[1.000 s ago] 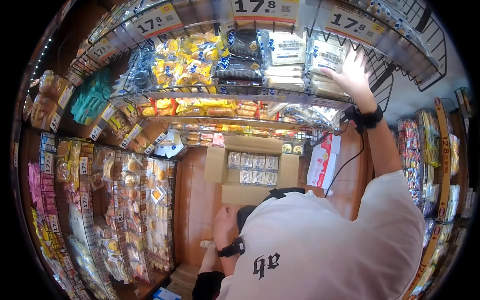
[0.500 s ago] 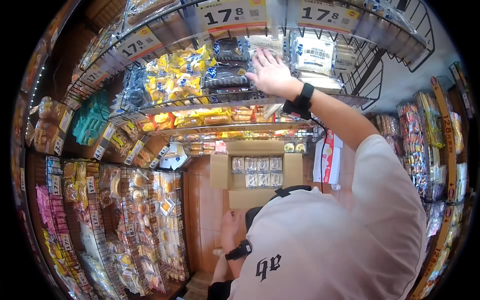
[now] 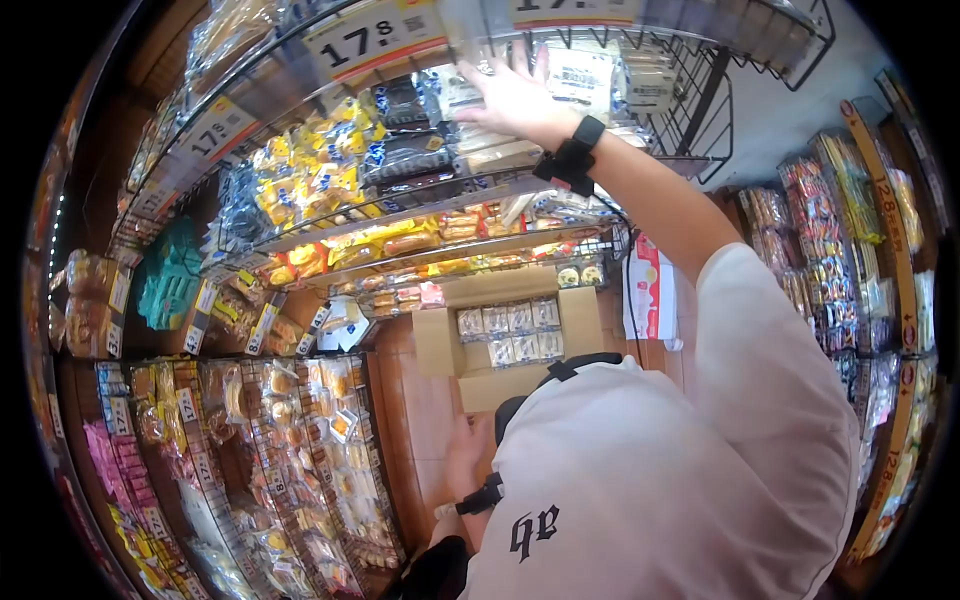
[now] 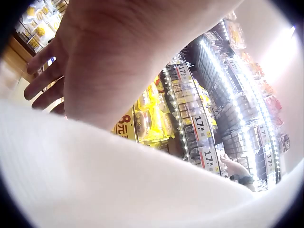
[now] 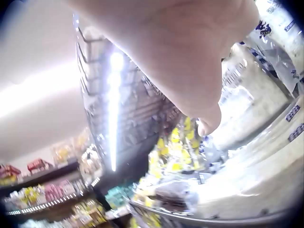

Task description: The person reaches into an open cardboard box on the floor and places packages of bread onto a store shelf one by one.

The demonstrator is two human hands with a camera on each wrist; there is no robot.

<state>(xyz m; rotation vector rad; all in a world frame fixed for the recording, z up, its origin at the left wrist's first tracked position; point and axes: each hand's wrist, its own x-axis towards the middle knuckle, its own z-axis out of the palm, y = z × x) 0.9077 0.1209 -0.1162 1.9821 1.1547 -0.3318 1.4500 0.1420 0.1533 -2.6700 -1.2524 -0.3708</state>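
Note:
Fingers spread, the right hand point(image 3: 510, 98) lies over white packaged bread on the upper wire shelf, beside the dark packages point(image 3: 408, 155). In the right wrist view the same hand point(image 5: 190, 52) is close against clear-wrapped white bread point(image 5: 237, 95); its fingertips are mostly hidden. The left hand point(image 3: 466, 445) hangs low near the body, below an open cardboard box point(image 3: 435, 342) holding several small white packs point(image 3: 522, 318). Its fingers hang loose and hold nothing in the left wrist view, where the palm point(image 4: 104, 61) fills the top.
Yellow packages point(image 3: 310, 165) fill the shelf's left part. Price tags point(image 3: 375, 40) line the rack edge above. Racks of wrapped goods point(image 3: 270, 450) stand at the left, more packets point(image 3: 825, 260) at the right. A white and red carton point(image 3: 650, 290) is beside the box.
From the right end of the shelf, the right hand has moved left over the white bread packs. The head view has shifted and tilted. The left hand stays low.

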